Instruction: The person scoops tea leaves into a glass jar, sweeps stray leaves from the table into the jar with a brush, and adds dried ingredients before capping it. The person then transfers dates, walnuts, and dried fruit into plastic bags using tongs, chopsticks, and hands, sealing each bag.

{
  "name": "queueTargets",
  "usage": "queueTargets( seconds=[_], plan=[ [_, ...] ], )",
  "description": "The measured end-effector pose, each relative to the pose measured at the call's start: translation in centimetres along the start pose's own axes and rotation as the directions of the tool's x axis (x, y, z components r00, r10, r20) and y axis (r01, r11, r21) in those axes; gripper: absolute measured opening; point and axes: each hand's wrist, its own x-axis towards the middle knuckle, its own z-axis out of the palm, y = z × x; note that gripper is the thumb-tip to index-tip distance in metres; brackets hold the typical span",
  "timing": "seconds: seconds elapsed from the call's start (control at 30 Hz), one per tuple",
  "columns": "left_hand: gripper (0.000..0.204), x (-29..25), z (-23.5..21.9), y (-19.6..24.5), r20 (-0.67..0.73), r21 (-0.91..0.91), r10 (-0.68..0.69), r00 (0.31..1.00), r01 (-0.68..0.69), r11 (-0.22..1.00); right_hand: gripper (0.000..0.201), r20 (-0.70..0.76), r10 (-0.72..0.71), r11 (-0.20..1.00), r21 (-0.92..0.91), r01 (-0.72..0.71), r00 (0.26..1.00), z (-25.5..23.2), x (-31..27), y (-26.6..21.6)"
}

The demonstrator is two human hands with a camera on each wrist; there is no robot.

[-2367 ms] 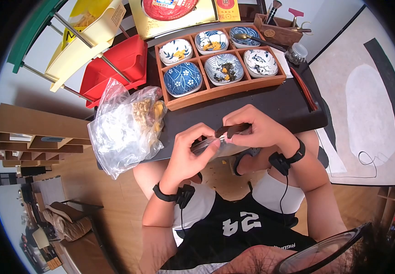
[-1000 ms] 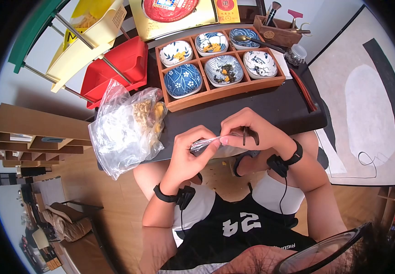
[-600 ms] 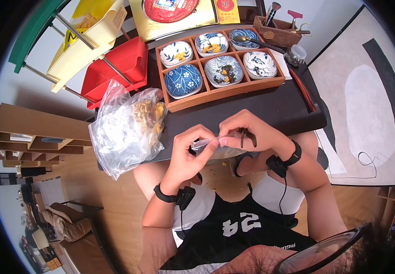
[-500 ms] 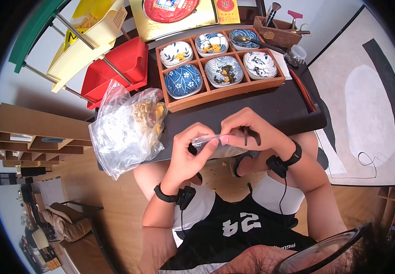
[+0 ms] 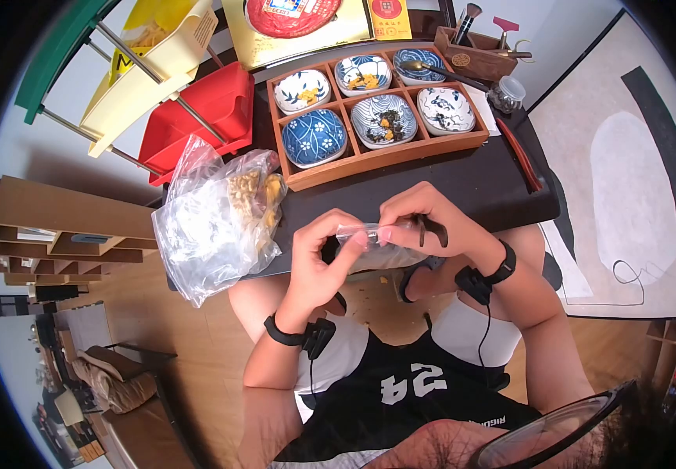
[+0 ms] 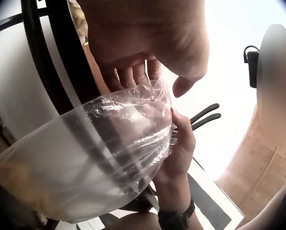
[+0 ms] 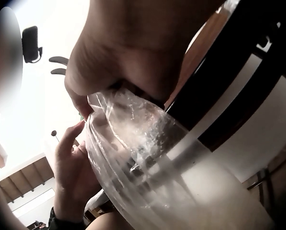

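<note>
At the table's near edge, my left hand (image 5: 318, 254) and right hand (image 5: 436, 219) pinch the top of a clear plastic bag (image 6: 119, 148) between thumbs and fingers, thumb tips close together. The bag hangs below the hands; blurred yellowish contents (image 6: 21, 184) show low in it in the left wrist view. A dark two-pronged tool, like tongs (image 5: 438, 232), is tucked in my right hand, its two curved tips sticking out past the back of the thumb. The rest of the tool is hidden by the hand and bag.
Beyond the hands, a wooden divided tray (image 5: 385, 158) holds several patterned bowls, some with yellow bits or dark leaves; a spoon (image 5: 416, 66) lies across one. Another clear bag (image 5: 205, 242) lies left, below a red bin (image 5: 197, 117). A small jar (image 5: 507, 92) stands right.
The tongs have turned from lying across the fingers to sticking out behind the right thumb. Both hands have shifted their pinch along the bag's top, and its edge now shows above the left thumb.
</note>
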Motion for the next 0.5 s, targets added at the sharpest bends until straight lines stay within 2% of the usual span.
queueTargets(
  seconds=[0.07, 0.2, 0.37, 0.5],
  plan=[
    [0.001, -0.02, -0.06, -0.12, -0.037, -0.072, -0.005, 0.999, 0.002, 0.997, 0.003, -0.022, 0.013, 1.0, 0.004, -0.013, 1.0, -0.01, 0.04, -0.21],
    [0.007, -0.07, -0.28, 0.27, 0.017, 0.022, 0.019, 1.0, -0.02, 1.0, 0.005, 0.042, 0.066, 0.998, -0.02, -0.065, 0.997, -0.02, -0.13, 0.44],
    [0.008, -0.08, -0.25, 0.08, 0.042, 0.057, 0.018, 0.999, -0.02, 0.998, 0.01, 0.027, 0.009, 1.0, -0.021, -0.008, 1.0, 0.02, 0.0, 0.21],
    [0.009, -0.21, -0.11, -0.35, 0.005, -0.061, -0.029, 1.0, 0.029, 0.998, 0.01, -0.011, 0.019, 1.0, 0.012, -0.019, 1.0, -0.03, -0.02, 0.02]
  ],
)
